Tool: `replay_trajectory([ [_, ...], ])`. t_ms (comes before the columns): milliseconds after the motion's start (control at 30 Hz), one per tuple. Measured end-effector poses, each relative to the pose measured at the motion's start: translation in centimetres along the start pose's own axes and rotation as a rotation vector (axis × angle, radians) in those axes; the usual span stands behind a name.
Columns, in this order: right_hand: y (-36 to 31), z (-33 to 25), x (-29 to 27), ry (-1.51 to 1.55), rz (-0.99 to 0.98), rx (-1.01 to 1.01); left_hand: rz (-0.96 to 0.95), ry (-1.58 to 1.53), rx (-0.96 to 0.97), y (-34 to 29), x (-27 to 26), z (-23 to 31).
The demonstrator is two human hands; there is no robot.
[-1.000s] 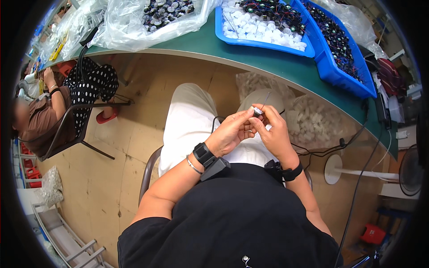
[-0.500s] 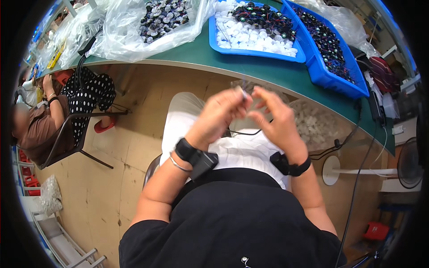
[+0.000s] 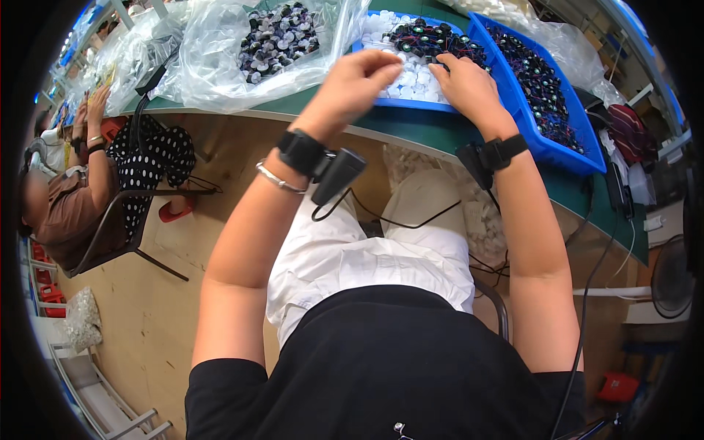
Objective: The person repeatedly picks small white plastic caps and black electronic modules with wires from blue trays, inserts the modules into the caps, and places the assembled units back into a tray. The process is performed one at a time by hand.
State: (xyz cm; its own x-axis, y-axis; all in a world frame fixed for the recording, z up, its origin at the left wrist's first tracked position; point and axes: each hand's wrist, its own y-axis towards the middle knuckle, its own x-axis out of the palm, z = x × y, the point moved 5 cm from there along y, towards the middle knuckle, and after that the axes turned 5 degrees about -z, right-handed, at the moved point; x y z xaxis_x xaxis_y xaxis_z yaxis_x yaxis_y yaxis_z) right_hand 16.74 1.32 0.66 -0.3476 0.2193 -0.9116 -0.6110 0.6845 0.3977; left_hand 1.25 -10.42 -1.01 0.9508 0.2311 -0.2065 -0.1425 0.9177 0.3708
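Over the left near part of a blue tray, my left hand is bent with its fingers curled toward the thumb; anything between the fingertips is too small to make out. Below it lie loose white plastic caps. My right hand reaches over the tray's right near side, thumb and forefinger slightly apart, fingertips at the edge of a heap of small dark wired parts. No held thing shows in it. Both wrists carry black strapped devices, and a bangle sits on the left one.
A deeper blue bin of dark wired parts adjoins the tray on the right. Left on the green table lies a clear plastic bag around a pile of dark-and-clear pieces. A seated person is at far left; a fan at right.
Both hands have left the space above my lap, where they worked close together on a small thing, and moved forward and apart to the blue tray. The seated person's hands have risen.
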Motion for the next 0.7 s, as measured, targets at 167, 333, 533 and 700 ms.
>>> replay_trajectory([
  [167,1.3,0.3,0.3,0.001,-0.046,0.11,-0.047,0.801,0.242,2.3,2.9,-1.2],
  [333,1.7,1.3,0.9,0.022,0.028,0.043,-0.136,0.904,0.18,4.1,4.0,-1.9],
  [533,2.2,0.8,1.2,0.013,-0.089,0.079,-0.12,0.952,0.114,4.4,3.6,-2.2],
  [700,2.7,2.6,1.7,0.214,0.047,0.092,-0.086,0.882,0.167,4.2,3.5,-1.8],
])
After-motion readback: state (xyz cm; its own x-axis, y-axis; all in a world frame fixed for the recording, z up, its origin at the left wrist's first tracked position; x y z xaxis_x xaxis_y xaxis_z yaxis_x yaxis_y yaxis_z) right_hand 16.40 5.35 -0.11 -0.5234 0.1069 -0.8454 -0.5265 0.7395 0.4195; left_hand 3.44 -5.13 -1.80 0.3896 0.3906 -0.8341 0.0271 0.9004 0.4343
